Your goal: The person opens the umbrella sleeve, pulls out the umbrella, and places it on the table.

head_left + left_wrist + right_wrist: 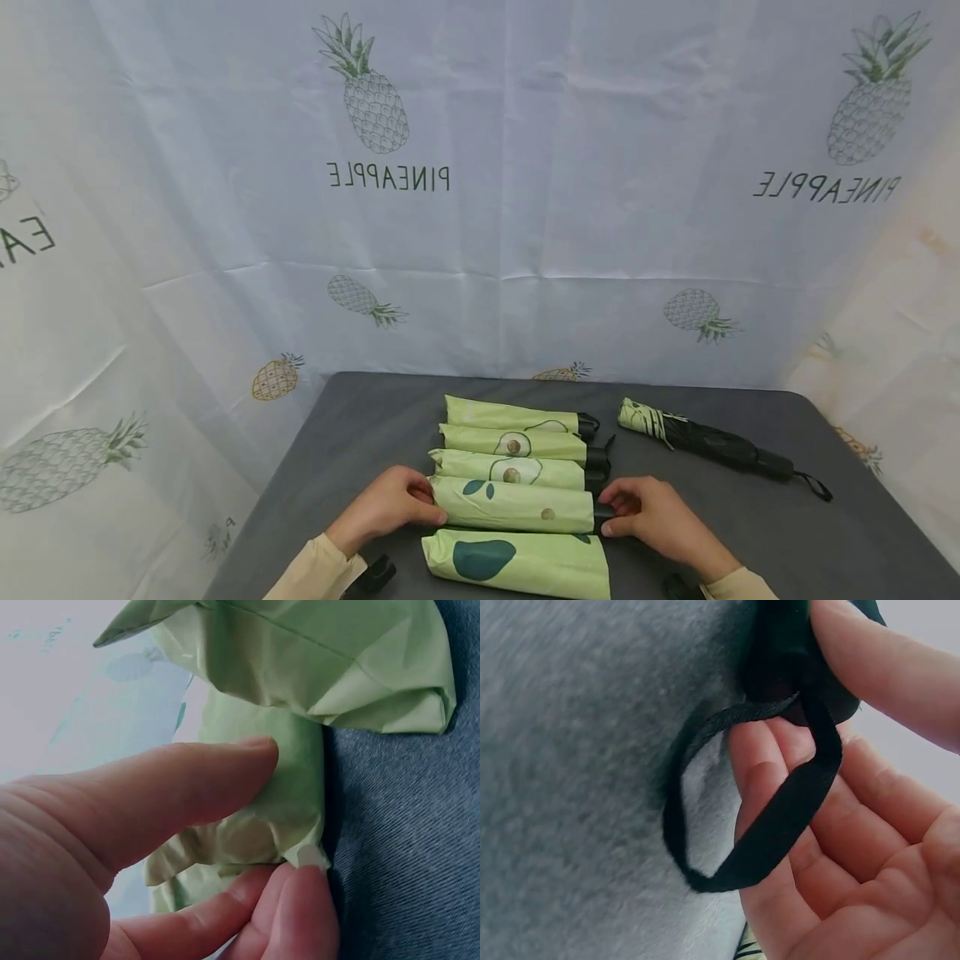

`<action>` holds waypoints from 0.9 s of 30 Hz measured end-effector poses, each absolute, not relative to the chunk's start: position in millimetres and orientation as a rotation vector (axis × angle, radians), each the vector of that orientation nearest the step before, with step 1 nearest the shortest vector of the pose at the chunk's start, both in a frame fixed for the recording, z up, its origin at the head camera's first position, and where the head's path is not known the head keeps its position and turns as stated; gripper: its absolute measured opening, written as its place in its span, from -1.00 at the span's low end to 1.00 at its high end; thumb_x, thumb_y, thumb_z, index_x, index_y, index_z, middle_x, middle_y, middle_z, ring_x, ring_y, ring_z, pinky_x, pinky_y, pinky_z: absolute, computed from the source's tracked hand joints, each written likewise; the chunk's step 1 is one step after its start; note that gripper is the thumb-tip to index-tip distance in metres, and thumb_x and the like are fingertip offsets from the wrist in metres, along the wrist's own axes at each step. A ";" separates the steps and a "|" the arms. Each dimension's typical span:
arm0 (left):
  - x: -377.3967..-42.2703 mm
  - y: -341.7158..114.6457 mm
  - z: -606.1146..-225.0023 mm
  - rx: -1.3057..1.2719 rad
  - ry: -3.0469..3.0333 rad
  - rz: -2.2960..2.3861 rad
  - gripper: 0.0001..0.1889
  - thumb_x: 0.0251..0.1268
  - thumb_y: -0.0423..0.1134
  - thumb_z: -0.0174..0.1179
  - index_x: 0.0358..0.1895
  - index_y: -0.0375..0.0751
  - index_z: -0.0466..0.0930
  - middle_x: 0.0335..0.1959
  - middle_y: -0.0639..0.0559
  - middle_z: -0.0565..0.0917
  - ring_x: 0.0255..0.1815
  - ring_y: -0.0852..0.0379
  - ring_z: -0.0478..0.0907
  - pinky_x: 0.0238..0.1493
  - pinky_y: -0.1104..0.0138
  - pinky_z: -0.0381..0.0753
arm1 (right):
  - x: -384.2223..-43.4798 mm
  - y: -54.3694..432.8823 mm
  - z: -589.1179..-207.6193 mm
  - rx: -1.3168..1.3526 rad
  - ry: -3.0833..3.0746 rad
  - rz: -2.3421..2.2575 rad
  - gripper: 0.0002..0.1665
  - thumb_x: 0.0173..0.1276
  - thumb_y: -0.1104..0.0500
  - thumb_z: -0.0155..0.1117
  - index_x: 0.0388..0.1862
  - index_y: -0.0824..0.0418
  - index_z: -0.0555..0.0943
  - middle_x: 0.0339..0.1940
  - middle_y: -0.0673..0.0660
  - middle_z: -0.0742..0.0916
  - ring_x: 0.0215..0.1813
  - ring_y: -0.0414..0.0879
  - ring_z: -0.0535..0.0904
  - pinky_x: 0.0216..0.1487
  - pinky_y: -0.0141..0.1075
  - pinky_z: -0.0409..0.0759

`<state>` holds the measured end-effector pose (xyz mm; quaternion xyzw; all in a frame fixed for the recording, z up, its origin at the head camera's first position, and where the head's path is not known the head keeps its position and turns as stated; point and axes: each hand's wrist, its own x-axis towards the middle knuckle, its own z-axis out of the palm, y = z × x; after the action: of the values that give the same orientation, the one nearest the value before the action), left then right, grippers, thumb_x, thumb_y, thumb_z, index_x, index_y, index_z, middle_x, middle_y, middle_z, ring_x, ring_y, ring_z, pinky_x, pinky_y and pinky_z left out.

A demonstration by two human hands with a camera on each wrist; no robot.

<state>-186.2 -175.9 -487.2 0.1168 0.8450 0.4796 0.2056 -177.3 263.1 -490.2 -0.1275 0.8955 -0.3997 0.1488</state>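
Observation:
Folded umbrellas in light green avocado-print covers lie in a stacked row on the grey table. My left hand (393, 504) holds the cover end of one folded umbrella (513, 506), second from the front. In the left wrist view the thumb lies over its green cover (296, 772), and the fingertips are at its crumpled end. At the other end, my right hand (660, 518) grips the black handle (784, 664) between thumb and fingers. A black wrist strap (780, 817) loops down from that handle across the fingers. Another covered umbrella (540, 567) lies directly in front.
Behind the held umbrella lie several more covered ones, including the rearmost umbrella (510, 414). An uncovered black-and-green umbrella (712, 442) lies at the back right of the grey table (360, 425). A white pineapple-print curtain (495, 225) hangs behind and at the sides.

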 end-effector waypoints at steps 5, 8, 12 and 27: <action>-181.7 -176.1 -485.4 0.306 2.327 1.363 -0.78 0.28 -0.19 0.54 -0.25 -0.27 0.77 -0.38 0.06 0.77 -0.36 0.14 0.66 -0.31 0.23 0.69 | -177.3 260.1 -486.9 -0.350 2.573 -1.157 -0.61 0.23 0.09 0.70 0.00 0.18 0.79 -0.15 0.03 0.80 -0.14 -0.10 0.69 -0.16 -0.19 0.70; -178.6 -179.1 -477.0 0.314 2.294 1.402 -0.78 0.32 -0.16 0.52 -0.22 -0.27 0.77 -0.34 0.04 0.78 -0.32 0.10 0.71 -0.25 0.20 0.75 | -178.3 261.2 -481.3 -0.357 2.540 -1.189 -0.60 0.25 0.10 0.68 0.03 0.20 0.79 -0.11 0.06 0.81 -0.12 -0.09 0.70 -0.14 -0.16 0.71; -179.6 -183.7 -455.5 0.310 2.330 1.427 -0.69 0.35 -0.10 0.51 -0.05 -0.27 0.78 -0.23 -0.02 0.78 -0.25 0.03 0.71 -0.18 0.11 0.73 | -179.6 263.2 -466.2 -0.356 2.514 -1.259 -0.55 0.30 0.09 0.65 0.11 0.21 0.78 0.00 0.12 0.81 -0.02 -0.03 0.70 -0.07 -0.11 0.72; -209.0 -182.4 -428.8 0.340 2.084 1.763 -0.32 0.44 -0.20 0.45 0.50 -0.24 0.35 0.28 -0.08 0.72 0.24 -0.02 0.71 0.34 0.03 0.72 | -187.7 261.4 -428.9 -0.182 2.377 -1.629 -0.31 0.52 0.01 0.48 0.51 0.22 0.54 0.37 0.27 0.72 0.18 -0.02 0.76 0.35 0.18 0.67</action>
<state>-209.0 -182.4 -428.8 0.1214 0.7433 0.6286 0.1942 -187.7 261.4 -428.9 -0.0626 0.8165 -0.5597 0.1268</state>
